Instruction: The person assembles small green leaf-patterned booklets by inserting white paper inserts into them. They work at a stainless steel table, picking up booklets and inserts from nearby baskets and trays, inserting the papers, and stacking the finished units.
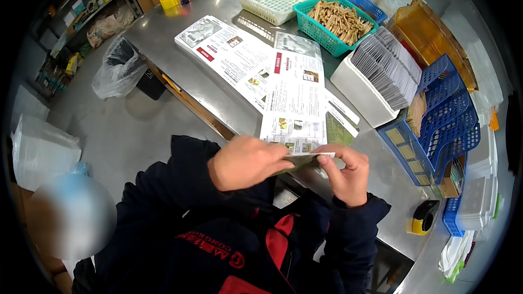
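The printed sheet [294, 95]'s long axis points just left of the teal basket [316, 35], left hand [245, 162] and right hand [348, 175] pinching its end farthest from there.

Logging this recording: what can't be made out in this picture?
All in the head view:
- Left end of the bent sheet: covered by the left grip.
- Fine print on the long leaflet: too small to read.
- Lower brown pieces in the teal basket: hidden by those on top.
- Whatever is behind the round patch, lower left: blurred out.
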`<state>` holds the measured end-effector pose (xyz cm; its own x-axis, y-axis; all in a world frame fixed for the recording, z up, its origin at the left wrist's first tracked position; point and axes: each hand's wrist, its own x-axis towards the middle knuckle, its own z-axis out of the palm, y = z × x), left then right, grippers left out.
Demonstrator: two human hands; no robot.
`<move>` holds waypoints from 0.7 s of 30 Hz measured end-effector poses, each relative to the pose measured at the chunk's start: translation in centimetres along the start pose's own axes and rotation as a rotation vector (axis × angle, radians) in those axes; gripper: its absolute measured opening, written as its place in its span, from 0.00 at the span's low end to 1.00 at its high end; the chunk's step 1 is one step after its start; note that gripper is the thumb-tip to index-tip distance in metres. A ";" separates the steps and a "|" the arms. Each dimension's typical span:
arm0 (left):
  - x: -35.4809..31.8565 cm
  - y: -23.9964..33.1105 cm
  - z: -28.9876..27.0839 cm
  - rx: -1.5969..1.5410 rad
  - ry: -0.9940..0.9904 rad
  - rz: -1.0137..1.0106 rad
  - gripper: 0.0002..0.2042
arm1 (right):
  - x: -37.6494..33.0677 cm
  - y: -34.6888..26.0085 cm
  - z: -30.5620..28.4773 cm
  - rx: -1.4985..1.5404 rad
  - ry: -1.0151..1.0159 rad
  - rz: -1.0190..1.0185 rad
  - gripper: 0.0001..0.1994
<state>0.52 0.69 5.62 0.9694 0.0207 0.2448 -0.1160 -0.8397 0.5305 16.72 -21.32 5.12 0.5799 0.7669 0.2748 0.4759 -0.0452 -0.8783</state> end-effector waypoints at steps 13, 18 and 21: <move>3.4 -3.4 -5.0 0.613 0.200 0.279 0.44 | 2.0 3.7 5.3 0.562 0.059 0.276 0.13; 2.7 -1.5 -2.0 0.413 0.074 0.207 0.49 | 3.1 3.7 5.3 0.757 -0.095 0.248 0.19; 2.3 -2.6 -2.3 0.305 0.099 0.224 0.41 | 2.0 3.3 3.8 0.759 -0.242 0.189 0.28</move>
<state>2.54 4.13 6.63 0.9000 -0.1411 0.4123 -0.2377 -0.9520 0.1929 16.93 -17.48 1.25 0.4056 0.9106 0.0793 -0.2431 0.1911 -0.9510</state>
